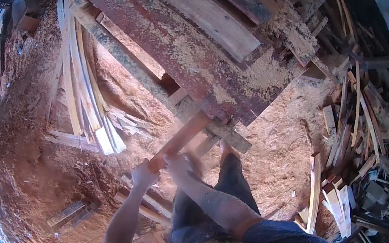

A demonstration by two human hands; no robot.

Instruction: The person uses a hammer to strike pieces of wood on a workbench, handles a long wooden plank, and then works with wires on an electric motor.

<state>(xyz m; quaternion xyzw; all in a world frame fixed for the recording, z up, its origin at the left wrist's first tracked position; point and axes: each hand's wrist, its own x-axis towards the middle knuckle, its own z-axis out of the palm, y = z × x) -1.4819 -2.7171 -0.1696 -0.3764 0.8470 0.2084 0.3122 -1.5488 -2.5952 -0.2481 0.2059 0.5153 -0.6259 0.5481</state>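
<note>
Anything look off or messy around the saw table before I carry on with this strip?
Yes. Sawdust lies heaped on the floor and over the rusty table top. Offcuts sit in a jumbled pile at the right. The left hand holds the wooden strip; the right hand is blurred.

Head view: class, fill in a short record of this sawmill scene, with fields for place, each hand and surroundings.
place: saw table dusted with sawdust, over a sawdust floor
left hand: grips the near end of a reddish wooden strip
right hand: blurred, at the same strip
surroundings: stacked planks at left, offcut pile at right
</note>
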